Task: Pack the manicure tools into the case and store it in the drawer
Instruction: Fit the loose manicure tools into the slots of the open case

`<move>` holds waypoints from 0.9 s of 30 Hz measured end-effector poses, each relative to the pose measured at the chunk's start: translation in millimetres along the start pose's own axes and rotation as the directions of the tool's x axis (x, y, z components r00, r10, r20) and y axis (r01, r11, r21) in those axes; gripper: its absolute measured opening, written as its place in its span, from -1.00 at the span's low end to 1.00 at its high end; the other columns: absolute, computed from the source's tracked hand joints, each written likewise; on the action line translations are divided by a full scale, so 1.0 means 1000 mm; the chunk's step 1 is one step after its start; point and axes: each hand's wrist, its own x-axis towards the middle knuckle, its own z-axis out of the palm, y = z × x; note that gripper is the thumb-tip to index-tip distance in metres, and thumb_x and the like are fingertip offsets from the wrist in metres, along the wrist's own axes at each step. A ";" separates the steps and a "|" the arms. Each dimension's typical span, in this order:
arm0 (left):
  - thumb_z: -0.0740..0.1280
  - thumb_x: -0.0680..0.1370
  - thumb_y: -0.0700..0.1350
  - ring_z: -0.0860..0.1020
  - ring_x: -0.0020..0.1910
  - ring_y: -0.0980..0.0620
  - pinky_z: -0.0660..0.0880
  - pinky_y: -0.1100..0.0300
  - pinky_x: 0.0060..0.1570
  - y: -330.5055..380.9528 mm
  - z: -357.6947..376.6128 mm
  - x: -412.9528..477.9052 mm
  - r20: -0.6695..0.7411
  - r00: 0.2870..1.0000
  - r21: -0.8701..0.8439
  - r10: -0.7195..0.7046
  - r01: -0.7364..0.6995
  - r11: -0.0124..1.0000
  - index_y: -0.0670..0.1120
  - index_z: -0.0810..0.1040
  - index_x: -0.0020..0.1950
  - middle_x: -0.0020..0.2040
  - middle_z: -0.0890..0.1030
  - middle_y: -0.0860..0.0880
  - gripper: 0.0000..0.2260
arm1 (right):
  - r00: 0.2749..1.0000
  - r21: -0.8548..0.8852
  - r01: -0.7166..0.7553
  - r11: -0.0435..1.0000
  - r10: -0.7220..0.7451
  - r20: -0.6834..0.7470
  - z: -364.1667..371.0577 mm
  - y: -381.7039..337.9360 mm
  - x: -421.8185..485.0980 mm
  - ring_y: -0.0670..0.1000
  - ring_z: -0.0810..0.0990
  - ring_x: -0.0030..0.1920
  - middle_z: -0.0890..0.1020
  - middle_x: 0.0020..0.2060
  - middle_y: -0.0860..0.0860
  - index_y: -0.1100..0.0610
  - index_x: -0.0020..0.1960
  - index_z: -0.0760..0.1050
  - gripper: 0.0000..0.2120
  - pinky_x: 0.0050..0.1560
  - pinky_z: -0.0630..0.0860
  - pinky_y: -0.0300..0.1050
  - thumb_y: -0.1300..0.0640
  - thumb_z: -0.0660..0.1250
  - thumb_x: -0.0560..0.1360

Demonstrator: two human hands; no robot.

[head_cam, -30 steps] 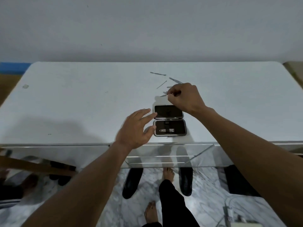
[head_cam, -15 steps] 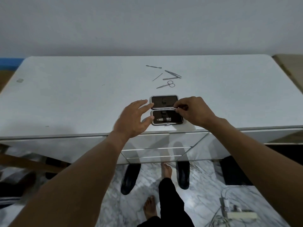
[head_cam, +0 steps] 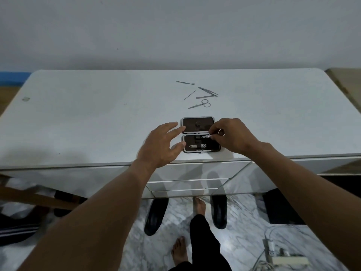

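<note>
A small dark manicure case (head_cam: 197,125) lies open flat near the front edge of the white dresser top (head_cam: 97,118). A nail clipper (head_cam: 197,146) sits strapped in the near half. My right hand (head_cam: 232,136) pinches a small metal tool (head_cam: 206,136) over the near half's upper slot. Fingers spread, my left hand (head_cam: 160,146) rests against the case's left side. Farther back lie loose tools: small scissors (head_cam: 201,104), tweezers (head_cam: 208,90), a file (head_cam: 204,96), a thin pick (head_cam: 189,95) and a cuticle pusher (head_cam: 185,82).
Drawers with mirrored fronts (head_cam: 187,184) sit below the top's front edge. Dark shoes (head_cam: 156,216) and a bare foot stand on the marble floor. A power strip with cables (head_cam: 281,259) lies at the lower right. A wall rises behind the dresser.
My right hand picked a tool from the loose pile at the back and brought it to the case. The left hand stayed by the case's left side.
</note>
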 end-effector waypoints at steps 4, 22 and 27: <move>0.24 0.52 0.16 0.35 0.40 0.00 0.31 0.01 0.36 0.000 0.000 0.000 -0.007 1.000 0.001 -0.005 0.005 1.000 0.06 0.43 0.40 0.40 0.45 -0.02 -0.53 | 1.000 -0.033 -0.004 0.999 0.004 -0.014 0.001 0.000 0.000 0.04 0.63 -0.09 0.69 -0.08 0.01 0.06 -0.03 0.65 -0.90 -0.08 0.44 -0.17 0.15 0.40 0.46; 0.26 0.52 0.14 0.34 0.40 0.00 0.31 0.01 0.35 0.003 -0.001 0.000 -0.004 1.000 0.004 -0.014 0.014 1.000 0.07 0.44 0.40 0.40 0.45 -0.02 -0.54 | 0.993 -0.028 0.119 0.992 -0.119 0.018 0.007 -0.013 0.008 0.15 0.62 -0.08 0.69 -0.05 0.13 0.15 0.00 0.67 -0.79 -0.02 0.55 -0.03 0.30 0.32 0.44; 0.26 0.52 0.14 0.34 0.41 0.00 0.33 -0.01 0.35 0.002 0.000 0.000 -0.005 1.000 0.007 -0.014 0.014 1.000 0.07 0.43 0.41 0.40 0.44 -0.01 -0.54 | 0.993 -0.011 0.113 0.994 -0.113 0.014 0.010 -0.014 0.010 0.13 0.62 -0.09 0.70 -0.09 0.11 0.14 -0.03 0.67 -0.82 -0.05 0.55 -0.04 0.28 0.35 0.43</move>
